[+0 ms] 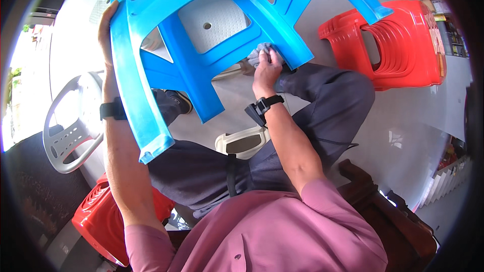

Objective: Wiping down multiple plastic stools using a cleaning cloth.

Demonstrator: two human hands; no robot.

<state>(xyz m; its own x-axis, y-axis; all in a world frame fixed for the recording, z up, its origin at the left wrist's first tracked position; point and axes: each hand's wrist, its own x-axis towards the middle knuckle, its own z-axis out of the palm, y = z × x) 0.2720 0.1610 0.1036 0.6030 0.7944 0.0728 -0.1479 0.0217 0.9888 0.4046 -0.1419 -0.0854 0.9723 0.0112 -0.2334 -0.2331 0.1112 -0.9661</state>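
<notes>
A blue plastic stool [151,15] is tipped over in front of me, its legs pointing towards me. My left hand [106,32] grips the stool's left edge; most of its fingers are hidden behind the plastic. In my right hand [269,70] is a bunched grey cloth [261,52], pressed against the lower edge of the panel between two of the stool's legs. Through the stool's openings a pale perforated plastic seat [215,17] with a round hole shows beyond it.
A red plastic stool [412,45] lies to the right and another red stool [100,223] is at lower left. A grey plastic chair part [72,136] stands left. Between my legs is a cream plastic piece [242,141]. Dark wooden furniture [385,226] is at lower right.
</notes>
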